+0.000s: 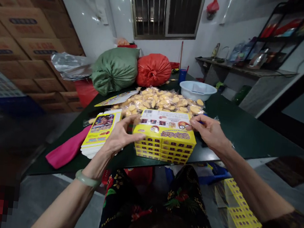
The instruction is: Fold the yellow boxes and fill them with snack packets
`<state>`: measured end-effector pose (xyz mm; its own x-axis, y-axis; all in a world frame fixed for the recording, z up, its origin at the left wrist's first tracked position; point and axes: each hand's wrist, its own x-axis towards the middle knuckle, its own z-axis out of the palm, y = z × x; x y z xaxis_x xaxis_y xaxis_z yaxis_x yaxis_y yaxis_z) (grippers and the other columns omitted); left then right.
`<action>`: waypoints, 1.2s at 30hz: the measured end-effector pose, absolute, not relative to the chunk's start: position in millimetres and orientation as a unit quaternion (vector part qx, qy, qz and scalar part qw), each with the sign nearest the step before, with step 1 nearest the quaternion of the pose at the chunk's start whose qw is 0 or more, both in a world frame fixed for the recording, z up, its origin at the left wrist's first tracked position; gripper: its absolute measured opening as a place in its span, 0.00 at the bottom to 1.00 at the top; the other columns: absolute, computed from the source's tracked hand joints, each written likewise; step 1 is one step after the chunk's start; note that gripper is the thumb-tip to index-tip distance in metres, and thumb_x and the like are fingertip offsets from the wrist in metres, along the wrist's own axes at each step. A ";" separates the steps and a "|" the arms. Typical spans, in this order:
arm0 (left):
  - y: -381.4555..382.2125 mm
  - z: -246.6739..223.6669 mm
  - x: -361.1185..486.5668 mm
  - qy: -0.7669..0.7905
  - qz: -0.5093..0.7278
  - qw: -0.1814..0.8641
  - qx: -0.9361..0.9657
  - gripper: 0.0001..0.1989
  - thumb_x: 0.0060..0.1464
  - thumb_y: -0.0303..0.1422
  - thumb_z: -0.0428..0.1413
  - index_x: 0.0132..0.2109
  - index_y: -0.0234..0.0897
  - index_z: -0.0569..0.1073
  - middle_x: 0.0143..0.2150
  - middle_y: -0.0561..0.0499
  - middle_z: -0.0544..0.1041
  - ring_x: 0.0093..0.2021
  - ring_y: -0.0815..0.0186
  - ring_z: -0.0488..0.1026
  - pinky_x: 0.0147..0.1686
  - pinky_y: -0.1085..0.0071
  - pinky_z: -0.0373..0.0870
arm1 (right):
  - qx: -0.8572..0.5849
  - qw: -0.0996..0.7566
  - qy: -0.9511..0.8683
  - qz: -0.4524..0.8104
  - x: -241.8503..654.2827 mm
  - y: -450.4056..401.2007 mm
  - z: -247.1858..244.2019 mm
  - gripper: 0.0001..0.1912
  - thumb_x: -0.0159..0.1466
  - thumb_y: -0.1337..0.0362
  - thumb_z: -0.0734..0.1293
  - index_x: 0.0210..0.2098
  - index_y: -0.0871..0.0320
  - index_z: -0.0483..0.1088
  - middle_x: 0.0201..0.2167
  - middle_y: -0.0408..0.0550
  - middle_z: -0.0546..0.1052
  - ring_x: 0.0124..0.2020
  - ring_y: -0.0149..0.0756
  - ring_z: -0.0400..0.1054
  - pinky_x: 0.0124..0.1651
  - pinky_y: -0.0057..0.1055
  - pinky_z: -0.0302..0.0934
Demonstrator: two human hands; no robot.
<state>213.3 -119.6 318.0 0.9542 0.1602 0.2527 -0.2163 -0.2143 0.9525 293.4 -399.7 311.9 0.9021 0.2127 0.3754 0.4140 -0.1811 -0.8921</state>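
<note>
A stack of small yellow printed boxes (pixel 163 149) stands near the front edge of the table, its white and yellow top (pixel 164 124) facing up under what looks like glossy film. My left hand (pixel 119 134) is at the stack's left side, thumb by the front corner and fingers at the rear one. At the right rear edge, my right hand (pixel 209 132) has its fingers curled and pressed together against the top. What the right fingertips pinch is partly hidden. Flat yellow and white cartons (pixel 101 128) lie in a pile beside my left hand.
Many small clear packets of yellow pieces (pixel 164 100) are heaped behind the stack. Around them are a pale basin (pixel 198 90), a green sack (pixel 115 70) and a red sack (pixel 153 70). Pink cloth (pixel 68 148) lies left. More yellow boxes (pixel 244 214) sit on the floor.
</note>
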 end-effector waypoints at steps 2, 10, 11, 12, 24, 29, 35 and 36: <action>-120.4 319.9 211.5 -0.049 0.137 0.587 0.797 0.36 0.30 0.32 0.71 0.51 0.37 0.73 0.45 0.46 0.77 0.47 0.61 0.72 0.46 0.71 0.67 | -0.764 0.607 -0.207 -0.074 294.0 -400.8 310.5 0.13 0.55 0.55 0.68 0.24 0.58 0.66 0.22 0.45 0.74 0.28 0.35 0.69 0.36 0.32 0.61; -118.6 317.6 221.1 -0.094 0.223 0.514 0.823 0.11 0.51 0.41 0.58 0.32 0.38 0.79 0.39 0.45 0.80 0.42 0.61 0.75 0.47 0.65 0.70 | -0.776 0.574 -0.236 -0.115 296.4 -405.3 309.8 0.11 0.56 0.57 0.65 0.23 0.57 0.66 0.24 0.45 0.71 0.29 0.34 0.65 0.34 0.31 0.57; -116.8 315.7 223.8 -0.094 0.222 0.505 0.829 0.12 0.51 0.42 0.58 0.33 0.38 0.79 0.39 0.45 0.80 0.42 0.60 0.76 0.46 0.65 0.71 | -0.781 0.558 -0.249 -0.133 294.8 -405.8 311.4 0.11 0.57 0.57 0.65 0.23 0.57 0.65 0.25 0.45 0.71 0.29 0.33 0.63 0.33 0.31 0.57; -115.2 313.4 226.5 -0.091 0.221 0.492 0.837 0.13 0.51 0.43 0.57 0.34 0.38 0.79 0.39 0.45 0.80 0.41 0.60 0.76 0.44 0.65 0.71 | -0.785 0.543 -0.259 -0.148 292.4 -406.2 313.5 0.11 0.57 0.58 0.64 0.23 0.57 0.65 0.25 0.45 0.70 0.29 0.33 0.63 0.34 0.31 0.56; -127.3 312.0 234.7 -0.089 0.289 0.274 0.913 0.15 0.54 0.39 0.49 0.27 0.36 0.73 0.23 0.51 0.74 0.25 0.67 0.70 0.27 0.71 0.62 | -0.806 0.484 -0.264 -0.214 303.6 -417.0 322.9 0.10 0.59 0.61 0.63 0.23 0.57 0.62 0.25 0.44 0.66 0.30 0.33 0.60 0.33 0.32 0.56; -128.0 312.1 237.6 -0.091 0.295 0.279 0.909 0.13 0.53 0.39 0.50 0.26 0.37 0.73 0.25 0.52 0.74 0.26 0.67 0.70 0.28 0.71 0.62 | -0.808 0.506 -0.262 -0.151 332.5 -407.8 311.5 0.11 0.58 0.64 0.61 0.20 0.57 0.57 0.20 0.41 0.62 0.24 0.29 0.55 0.29 0.29 0.50; -129.8 298.1 250.6 -0.040 0.335 0.384 0.859 0.14 0.46 0.39 0.56 0.19 0.37 0.68 0.32 0.47 0.69 0.35 0.65 0.67 0.30 0.70 0.64 | -0.855 0.420 -0.250 -0.174 337.7 -404.3 309.1 0.11 0.56 0.67 0.61 0.18 0.57 0.59 0.19 0.43 0.65 0.27 0.32 0.57 0.31 0.30 0.50; -129.5 295.3 253.4 -0.013 0.341 0.399 0.851 0.14 0.45 0.39 0.57 0.18 0.37 0.68 0.33 0.47 0.68 0.36 0.64 0.67 0.31 0.70 0.64 | -0.861 0.404 -0.256 -0.175 337.5 -404.2 308.8 0.12 0.57 0.67 0.61 0.18 0.57 0.59 0.19 0.44 0.66 0.28 0.33 0.57 0.32 0.30 0.50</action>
<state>253.4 -129.5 295.3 0.7673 0.2492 0.5908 -0.2950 -0.6809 0.6703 337.5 -404.2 308.8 0.8077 0.2991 0.5081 0.5819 -0.5429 -0.6054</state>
